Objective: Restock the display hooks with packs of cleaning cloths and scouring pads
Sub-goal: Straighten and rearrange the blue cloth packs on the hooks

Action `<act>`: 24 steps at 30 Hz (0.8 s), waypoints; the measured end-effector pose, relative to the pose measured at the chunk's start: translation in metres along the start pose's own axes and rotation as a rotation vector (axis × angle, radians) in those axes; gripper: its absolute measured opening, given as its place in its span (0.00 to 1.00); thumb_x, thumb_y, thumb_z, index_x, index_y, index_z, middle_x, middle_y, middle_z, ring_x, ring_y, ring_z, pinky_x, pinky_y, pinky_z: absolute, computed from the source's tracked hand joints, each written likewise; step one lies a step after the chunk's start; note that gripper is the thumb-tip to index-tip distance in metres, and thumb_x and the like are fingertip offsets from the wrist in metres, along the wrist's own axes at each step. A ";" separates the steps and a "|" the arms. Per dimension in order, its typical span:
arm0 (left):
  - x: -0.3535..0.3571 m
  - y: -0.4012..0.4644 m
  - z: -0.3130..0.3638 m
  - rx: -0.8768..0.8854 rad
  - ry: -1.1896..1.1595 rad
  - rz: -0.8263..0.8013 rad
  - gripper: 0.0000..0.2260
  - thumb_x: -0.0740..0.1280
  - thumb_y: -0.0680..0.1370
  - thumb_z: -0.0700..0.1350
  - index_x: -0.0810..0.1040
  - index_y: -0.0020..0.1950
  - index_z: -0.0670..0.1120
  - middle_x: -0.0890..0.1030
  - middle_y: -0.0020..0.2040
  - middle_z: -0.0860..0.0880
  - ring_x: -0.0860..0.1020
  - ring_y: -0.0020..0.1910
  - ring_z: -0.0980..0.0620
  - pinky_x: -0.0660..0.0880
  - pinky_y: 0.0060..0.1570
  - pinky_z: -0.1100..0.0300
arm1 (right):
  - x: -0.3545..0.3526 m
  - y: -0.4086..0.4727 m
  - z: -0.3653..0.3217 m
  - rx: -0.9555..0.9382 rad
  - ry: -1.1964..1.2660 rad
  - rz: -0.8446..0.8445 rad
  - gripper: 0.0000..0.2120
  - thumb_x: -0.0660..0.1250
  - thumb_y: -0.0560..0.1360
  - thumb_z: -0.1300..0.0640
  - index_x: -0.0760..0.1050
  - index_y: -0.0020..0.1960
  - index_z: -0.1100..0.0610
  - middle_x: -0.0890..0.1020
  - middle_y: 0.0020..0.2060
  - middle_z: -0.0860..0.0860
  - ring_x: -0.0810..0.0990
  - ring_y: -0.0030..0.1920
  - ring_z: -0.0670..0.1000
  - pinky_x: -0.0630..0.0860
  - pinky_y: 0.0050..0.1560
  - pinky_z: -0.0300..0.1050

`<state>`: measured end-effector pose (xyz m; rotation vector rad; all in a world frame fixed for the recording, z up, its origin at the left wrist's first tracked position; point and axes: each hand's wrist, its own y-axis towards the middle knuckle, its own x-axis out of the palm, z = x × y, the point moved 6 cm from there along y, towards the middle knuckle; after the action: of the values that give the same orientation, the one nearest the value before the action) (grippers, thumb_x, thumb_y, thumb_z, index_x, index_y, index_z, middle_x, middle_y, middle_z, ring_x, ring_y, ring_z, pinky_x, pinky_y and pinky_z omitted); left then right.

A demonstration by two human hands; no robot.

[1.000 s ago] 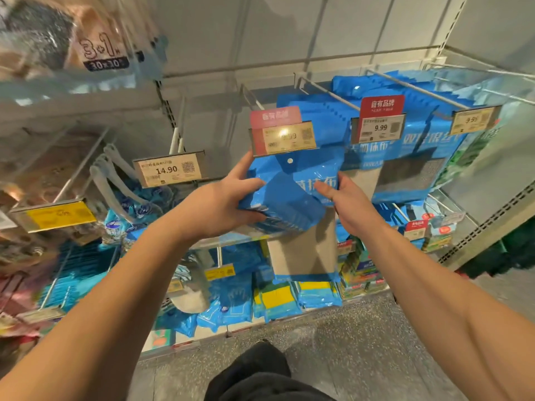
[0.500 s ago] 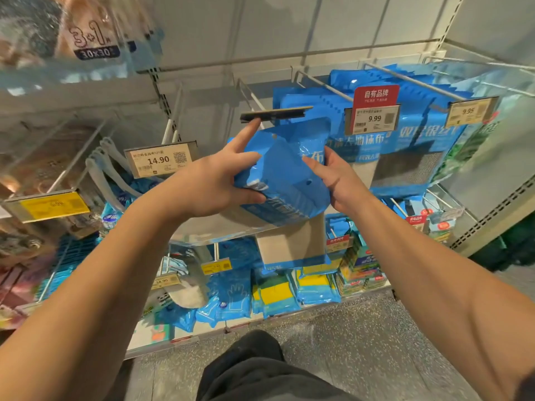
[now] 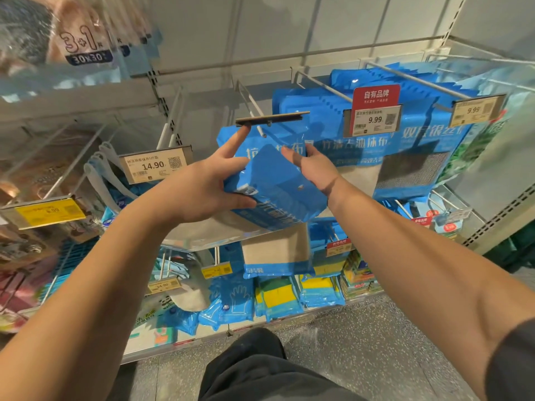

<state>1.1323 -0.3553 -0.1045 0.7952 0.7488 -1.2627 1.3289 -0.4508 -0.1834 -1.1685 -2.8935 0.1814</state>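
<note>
At frame centre, our left hand (image 3: 199, 192) and right hand (image 3: 314, 169) grip blue cloth pack (image 3: 275, 186); risk: hole misses hook (image 3: 262, 131), pack drops.

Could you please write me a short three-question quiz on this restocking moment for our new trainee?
1. True or false: the price tag holder on the hook above the held blue cloth pack is flipped up flat.
2. Which price shows on the label with the red header? A) 14.90 B) 9.99 C) 19.90
3. Fill in: the left hand grips the pack while its index finger touches the ____.

Key: 1 true; 2 B; 3 price tag holder. The right hand holds the pack's other side.
</note>
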 end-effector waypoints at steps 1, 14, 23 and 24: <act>0.000 0.000 -0.001 -0.002 -0.009 0.005 0.21 0.75 0.75 0.47 0.77 0.66 0.57 0.42 0.78 0.73 0.61 0.76 0.65 0.71 0.67 0.39 | 0.002 0.002 0.000 0.003 0.011 0.002 0.18 0.70 0.78 0.46 0.76 0.65 0.49 0.83 0.49 0.40 0.81 0.45 0.36 0.75 0.41 0.31; -0.003 -0.002 0.004 0.011 -0.066 0.013 0.25 0.75 0.73 0.54 0.76 0.69 0.59 0.45 0.80 0.69 0.54 0.72 0.77 0.67 0.71 0.40 | -0.004 -0.004 -0.004 0.078 -0.248 -0.120 0.16 0.68 0.80 0.51 0.73 0.67 0.53 0.83 0.51 0.49 0.84 0.41 0.44 0.77 0.35 0.37; 0.001 -0.004 0.017 0.032 -0.167 0.076 0.19 0.73 0.74 0.50 0.78 0.65 0.60 0.48 0.82 0.65 0.54 0.70 0.81 0.68 0.68 0.64 | -0.037 -0.075 0.056 0.113 0.485 -0.006 0.27 0.52 0.81 0.39 0.74 0.67 0.57 0.81 0.62 0.54 0.80 0.63 0.53 0.76 0.62 0.48; 0.001 -0.004 0.018 0.034 -0.193 0.095 0.20 0.74 0.75 0.47 0.77 0.63 0.63 0.49 0.81 0.66 0.56 0.69 0.81 0.67 0.64 0.71 | -0.033 -0.084 0.062 0.114 0.554 -0.031 0.29 0.52 0.78 0.38 0.73 0.68 0.57 0.82 0.61 0.53 0.80 0.62 0.52 0.76 0.61 0.46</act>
<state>1.1295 -0.3717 -0.0965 0.7166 0.5295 -1.2496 1.2910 -0.5402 -0.2347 -0.9641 -2.3806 0.0144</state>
